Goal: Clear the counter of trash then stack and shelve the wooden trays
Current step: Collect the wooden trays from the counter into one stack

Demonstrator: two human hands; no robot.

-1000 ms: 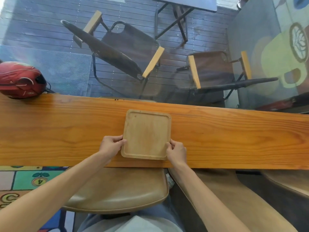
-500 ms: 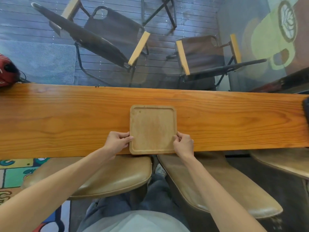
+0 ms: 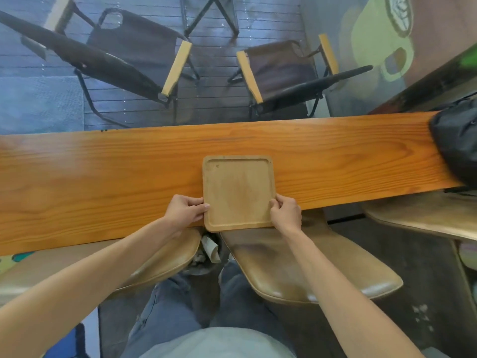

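Gripping a square wooden tray (image 3: 238,192) by its two side edges, near the corners closest to the body: left hand (image 3: 184,209) curled on the left rim with thumb on top and fingers tucked beneath, right hand (image 3: 285,213) pinching the right rim the same way, thumb laid over the raised lip. Lying flat on the long orange-brown counter (image 3: 103,182), tray with its near edge pushed out past the counter's front edge, over the gap between two tan stools (image 3: 304,270). Showing a shallow recessed well, bare, with rounded corners. Resting at the far right end of the counter, a black bag (image 3: 456,148), partly cut off by the frame. Visible down in the gap below the tray, a bin with crumpled paper scraps (image 3: 210,250). Beyond the counter, through glass, two folding chairs (image 3: 284,71) with pale wooden armrests on dark decking. Standing close, grey trousers and a light shirt at the bottom of the view, both forearms reaching forward bare.
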